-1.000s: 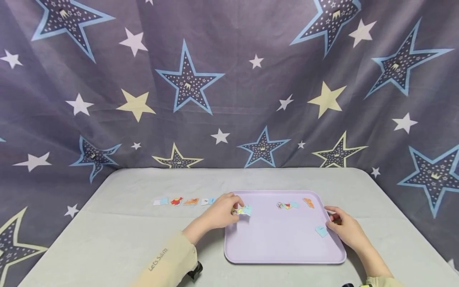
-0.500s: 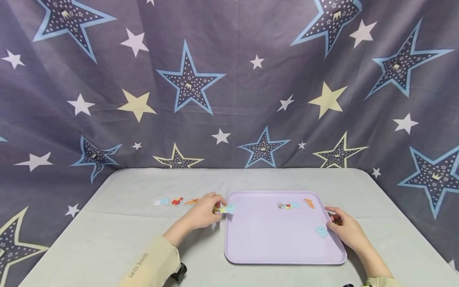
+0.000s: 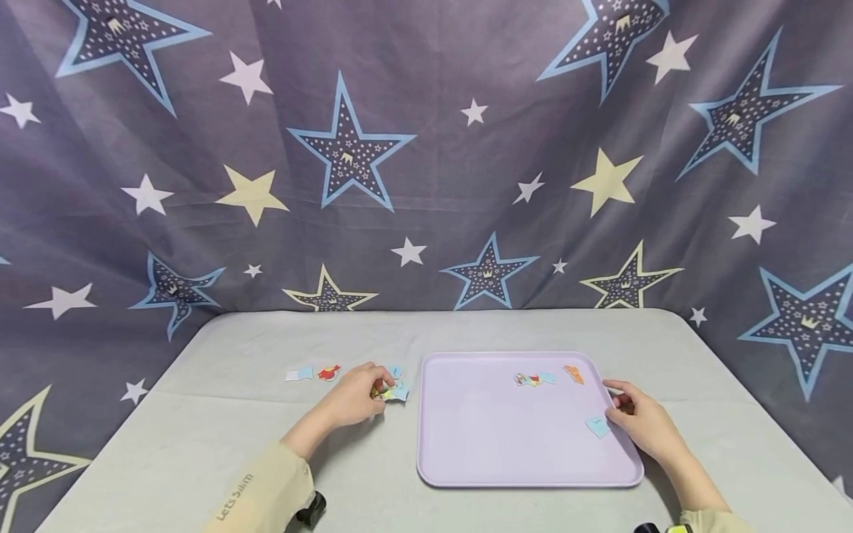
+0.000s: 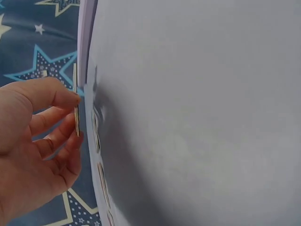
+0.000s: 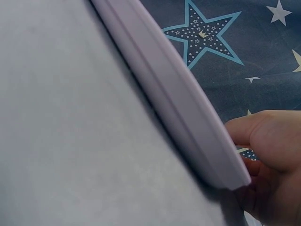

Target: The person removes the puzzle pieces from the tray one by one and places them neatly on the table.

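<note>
My left hand [image 3: 353, 398] pinches the piece [image 3: 397, 394], long axis sideways, left of the tray [image 3: 529, 485] whose right edge my right hand [image 3: 648, 428] holds.

Backdrop [image 3: 433, 96] is coloured dark purple-grey, printed with plain white and yellow stars, plus dark, dotted, crowned stars outlined in blue or yellow. Table cover [image 3: 200, 459]: pale grey. Tray [image 3: 520, 451]: plain lilac. On it are seen an orange piece [image 3: 574, 374], a light blue piece [image 3: 598, 427] marked dark, and a multicolour piece [image 3: 534, 380] printed red, yellow, light blue. Off-tray: white-and-blue piece [image 3: 299, 374]; red piece [image 3: 329, 373] touched with yellow. Pinched piece [image 3: 397, 393] in left hand [image 3: 356, 396]: printed yellow-green and light blue. Left sleeve [image 3: 260, 488]: beige, lettered dark.
</note>
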### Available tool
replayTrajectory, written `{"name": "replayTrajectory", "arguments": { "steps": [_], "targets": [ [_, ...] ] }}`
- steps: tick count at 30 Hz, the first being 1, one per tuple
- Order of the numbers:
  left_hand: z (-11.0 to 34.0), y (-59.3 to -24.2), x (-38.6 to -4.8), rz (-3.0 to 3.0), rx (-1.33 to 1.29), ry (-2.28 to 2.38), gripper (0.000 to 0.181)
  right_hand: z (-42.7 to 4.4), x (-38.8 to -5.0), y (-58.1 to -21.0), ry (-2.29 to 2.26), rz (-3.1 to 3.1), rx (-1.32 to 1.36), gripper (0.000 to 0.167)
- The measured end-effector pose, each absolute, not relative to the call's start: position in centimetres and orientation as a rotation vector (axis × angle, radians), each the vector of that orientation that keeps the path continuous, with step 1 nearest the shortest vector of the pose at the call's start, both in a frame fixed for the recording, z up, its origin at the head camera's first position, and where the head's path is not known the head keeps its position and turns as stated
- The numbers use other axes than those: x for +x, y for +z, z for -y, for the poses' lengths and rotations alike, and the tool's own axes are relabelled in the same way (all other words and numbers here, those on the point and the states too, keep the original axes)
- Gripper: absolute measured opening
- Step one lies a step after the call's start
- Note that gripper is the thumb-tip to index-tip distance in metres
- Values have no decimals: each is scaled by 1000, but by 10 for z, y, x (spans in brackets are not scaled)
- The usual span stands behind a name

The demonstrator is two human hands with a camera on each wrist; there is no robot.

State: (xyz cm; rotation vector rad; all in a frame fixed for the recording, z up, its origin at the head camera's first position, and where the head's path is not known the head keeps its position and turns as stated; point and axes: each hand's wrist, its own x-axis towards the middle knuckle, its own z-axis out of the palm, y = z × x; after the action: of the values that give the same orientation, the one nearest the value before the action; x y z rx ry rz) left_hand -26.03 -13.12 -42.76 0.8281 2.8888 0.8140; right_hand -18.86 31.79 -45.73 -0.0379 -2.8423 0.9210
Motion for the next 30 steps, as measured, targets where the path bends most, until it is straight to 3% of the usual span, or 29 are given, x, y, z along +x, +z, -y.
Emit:
{"name": "replayTrajectory", "arguments": {
  "steps": [30],
  "targets": [
    [134,-424,-261,-2939,796,625,24,-319,-190,-458,922,2845,-42,43]
  ]
}}
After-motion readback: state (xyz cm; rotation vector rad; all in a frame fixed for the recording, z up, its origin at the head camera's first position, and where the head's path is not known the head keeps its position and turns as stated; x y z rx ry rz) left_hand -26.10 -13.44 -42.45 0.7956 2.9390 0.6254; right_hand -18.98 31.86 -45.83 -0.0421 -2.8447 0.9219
